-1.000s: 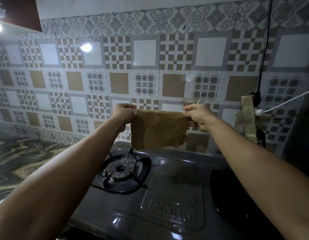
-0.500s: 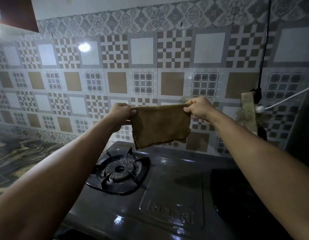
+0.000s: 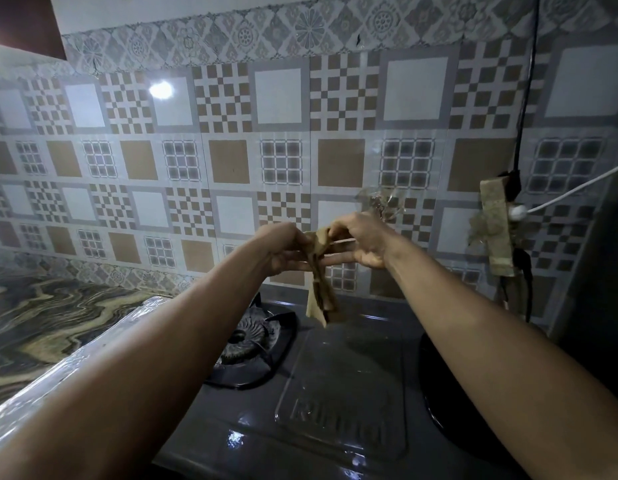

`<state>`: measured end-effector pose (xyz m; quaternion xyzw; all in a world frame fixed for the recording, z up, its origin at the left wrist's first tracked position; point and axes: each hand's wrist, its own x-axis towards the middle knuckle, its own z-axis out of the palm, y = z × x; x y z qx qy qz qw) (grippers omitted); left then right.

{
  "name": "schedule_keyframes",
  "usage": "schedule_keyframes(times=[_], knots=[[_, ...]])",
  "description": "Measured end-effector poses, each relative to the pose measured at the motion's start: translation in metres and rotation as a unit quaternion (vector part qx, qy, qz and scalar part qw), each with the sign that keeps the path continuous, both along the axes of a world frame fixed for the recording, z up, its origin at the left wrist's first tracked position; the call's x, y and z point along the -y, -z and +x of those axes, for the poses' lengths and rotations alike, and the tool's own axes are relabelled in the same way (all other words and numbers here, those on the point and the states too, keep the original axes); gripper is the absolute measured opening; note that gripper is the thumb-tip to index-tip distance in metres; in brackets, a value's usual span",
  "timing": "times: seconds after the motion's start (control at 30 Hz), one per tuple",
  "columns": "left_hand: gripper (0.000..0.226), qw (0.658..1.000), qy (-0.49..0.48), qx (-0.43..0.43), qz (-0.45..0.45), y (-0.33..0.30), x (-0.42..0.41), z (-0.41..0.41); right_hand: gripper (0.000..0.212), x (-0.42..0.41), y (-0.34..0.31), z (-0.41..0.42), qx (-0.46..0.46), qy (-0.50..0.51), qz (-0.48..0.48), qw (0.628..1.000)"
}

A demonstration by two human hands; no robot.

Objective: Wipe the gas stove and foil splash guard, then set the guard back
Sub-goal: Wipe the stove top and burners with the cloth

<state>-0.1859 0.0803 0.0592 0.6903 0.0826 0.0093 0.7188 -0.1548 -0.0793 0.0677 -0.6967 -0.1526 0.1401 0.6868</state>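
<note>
Both hands are raised in front of the patterned brown-and-white tiled wall (image 3: 280,161), close together above the back edge of the dark grey gas stove (image 3: 335,393). Between them hangs a thin tan-brown cleaning cloth (image 3: 320,289), bunched at the top and trailing down in a narrow, folded strip whose lower end hovers just over the stove top, apart from it. The left hand (image 3: 283,249) grips the gathered cloth at its left side with curled fingers. The right hand (image 3: 361,242) pinches the top of the bunch with thumb and upper fingers, while its lower fingers stretch out towards the left hand.

The cloth looks light, limp and soft: it collapses into folds under its own weight, so it would best be held gathered into a pad in one palm rather than by a corner. The stove's glossy surface shines with reflections and seems slippery. At the stove's left side, by the marbled counter (image 3: 41,317), lies a crinkled silver foil sheet (image 3: 75,368), probably the splash guard; it appears flimsy and easily creased, so it wants support along an edge with both hands.
</note>
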Motion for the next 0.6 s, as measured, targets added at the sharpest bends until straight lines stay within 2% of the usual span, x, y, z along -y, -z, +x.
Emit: schedule_keyframes(times=[0.07,0.17,0.3,0.37,0.4,0.43,0.5,0.6], knots=[[0.013,1.0,0.01,0.008,-0.008,0.001,0.001,0.003,0.035,0.001,0.002,0.0,-0.03,-0.04,0.017,0.999],[0.031,0.999,0.026,0.016,-0.024,0.002,-0.002,0.005,0.051,0.001,0.006,0.006,-0.032,-0.027,-0.027,0.999],[0.006,0.998,-0.029,0.049,0.029,0.007,-0.002,0.008,0.044,-0.001,0.014,0.008,-0.068,0.035,-0.005,0.997],[0.004,0.997,-0.05,0.062,0.018,0.007,-0.001,0.009,0.032,-0.003,0.025,0.01,-0.123,0.112,-0.022,0.986],[0.005,0.996,-0.048,0.071,0.014,0.006,0.0,0.008,0.036,-0.004,0.031,0.009,-0.165,0.117,-0.026,0.979],[0.007,0.996,-0.035,0.079,0.018,0.005,0.001,0.008,0.047,-0.006,0.039,0.009,-0.212,0.098,-0.007,0.972],[0.014,0.995,0.014,0.088,0.049,0.005,0.007,0.005,0.068,-0.012,0.05,0.011,-0.279,0.044,0.089,0.955],[0.031,0.985,0.093,0.088,0.118,0.01,0.012,0.002,0.076,-0.023,0.061,0.022,-0.288,0.024,0.234,0.928]])
